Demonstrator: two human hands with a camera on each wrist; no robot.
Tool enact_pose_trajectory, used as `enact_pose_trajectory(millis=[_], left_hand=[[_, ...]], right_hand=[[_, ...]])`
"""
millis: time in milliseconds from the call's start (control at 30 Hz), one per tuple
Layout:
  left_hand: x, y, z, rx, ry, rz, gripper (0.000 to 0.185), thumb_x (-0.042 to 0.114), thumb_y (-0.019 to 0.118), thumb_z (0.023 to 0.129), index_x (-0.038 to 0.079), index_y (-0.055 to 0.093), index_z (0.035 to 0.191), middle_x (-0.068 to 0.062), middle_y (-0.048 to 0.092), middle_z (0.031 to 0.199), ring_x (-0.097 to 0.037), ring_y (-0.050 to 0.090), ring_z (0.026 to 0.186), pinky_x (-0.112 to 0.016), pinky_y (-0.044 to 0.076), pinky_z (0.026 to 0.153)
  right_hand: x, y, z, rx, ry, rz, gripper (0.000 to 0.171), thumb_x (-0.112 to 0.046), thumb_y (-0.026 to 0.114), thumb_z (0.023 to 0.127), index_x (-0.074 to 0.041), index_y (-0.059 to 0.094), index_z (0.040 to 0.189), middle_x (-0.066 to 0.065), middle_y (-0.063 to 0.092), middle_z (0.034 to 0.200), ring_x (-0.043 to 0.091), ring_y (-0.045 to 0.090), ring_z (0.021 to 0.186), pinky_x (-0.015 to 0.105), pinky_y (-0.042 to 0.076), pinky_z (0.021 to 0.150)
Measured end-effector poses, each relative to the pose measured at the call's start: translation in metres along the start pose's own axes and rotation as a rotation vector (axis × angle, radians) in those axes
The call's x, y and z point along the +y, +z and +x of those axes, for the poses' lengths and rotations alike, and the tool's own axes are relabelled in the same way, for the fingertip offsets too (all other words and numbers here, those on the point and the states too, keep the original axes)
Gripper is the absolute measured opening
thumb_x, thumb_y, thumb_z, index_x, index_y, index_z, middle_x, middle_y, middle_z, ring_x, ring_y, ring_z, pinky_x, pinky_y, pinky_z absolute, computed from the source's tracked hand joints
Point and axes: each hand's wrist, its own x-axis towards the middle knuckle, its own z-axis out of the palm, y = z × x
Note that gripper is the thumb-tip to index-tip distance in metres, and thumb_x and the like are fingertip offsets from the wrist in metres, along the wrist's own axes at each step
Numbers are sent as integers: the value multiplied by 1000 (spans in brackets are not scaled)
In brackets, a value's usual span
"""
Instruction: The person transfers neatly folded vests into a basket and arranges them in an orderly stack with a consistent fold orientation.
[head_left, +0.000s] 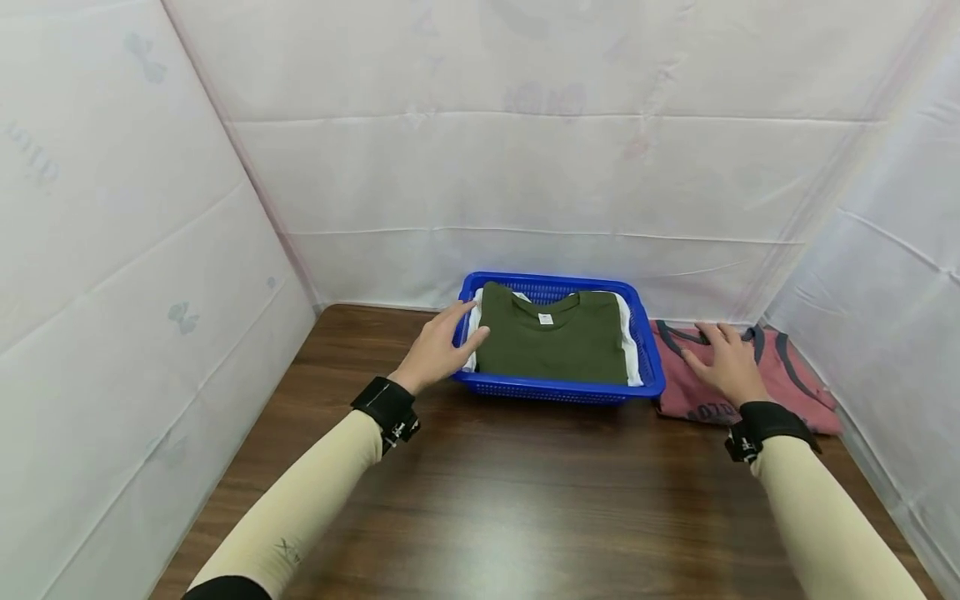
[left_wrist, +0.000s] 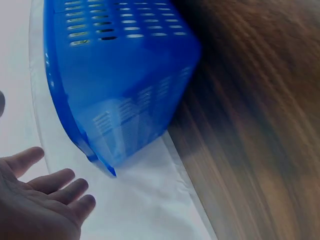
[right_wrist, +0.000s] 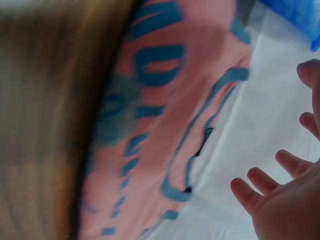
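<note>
A folded dark green T-shirt (head_left: 555,342) lies on top of white cloth (head_left: 630,342) inside a blue plastic basket (head_left: 547,390) at the back of the table. At the basket's left side is my left hand (head_left: 438,346), fingers extended and holding nothing; the left wrist view shows it apart from the basket's wall (left_wrist: 115,70). My right hand (head_left: 726,364) hovers over a pink T-shirt with grey trim (head_left: 795,383), which lies flat to the right of the basket. Its fingers are spread and hold nothing. Lettering shows on the pink shirt (right_wrist: 165,115) in the right wrist view.
The brown wooden table (head_left: 465,500) stretches in front of the basket. White sheeting hangs as a back wall (head_left: 525,183), a left wall (head_left: 135,250) and a right wall (head_left: 892,317), close behind the basket and beside the pink shirt.
</note>
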Motion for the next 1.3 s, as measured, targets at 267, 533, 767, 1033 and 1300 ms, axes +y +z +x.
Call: enact_pose_trajectory(millis=[267,533,767,1033,1300], left_hand=[[-10,0,-21,48,35,-19,72,56,50,104,10,38,159,-15,31,165,-31,30,152,-56,31,118],[-21,4,-39,85,32,-61,66,49,50,107,12,38,159,-14,32,165,-30,28,153,-58,30,118],[-29,9,-55,114,4,-97,67,49,48,108,18,28,164,-10,27,167,-28,27,153,-54,27,121],[-40,12,-66,160,-23,-122,64,45,47,108,20,27,164,-11,25,168,-30,25,153,-55,26,121],[-49,12,-73,173,-48,-113,61,43,45,109,19,29,163,-11,25,168,-30,26,153,-56,26,120]], right_hand=[[26,1,-20,-141,126,-87,76,-50,59,101,1,37,152,42,25,150,71,27,129,81,21,103],[35,3,-31,-230,250,-60,92,-69,52,96,-9,25,161,40,10,157,77,12,132,85,9,102],[43,9,-38,-324,312,-30,98,-73,46,96,-8,17,163,43,2,157,77,9,131,87,7,98],[50,15,-44,-408,369,-21,102,-77,39,96,-4,13,162,46,-1,155,77,4,132,87,9,97],[47,15,-45,-411,365,-36,100,-77,37,97,-4,15,162,46,1,156,76,6,132,87,10,99]])
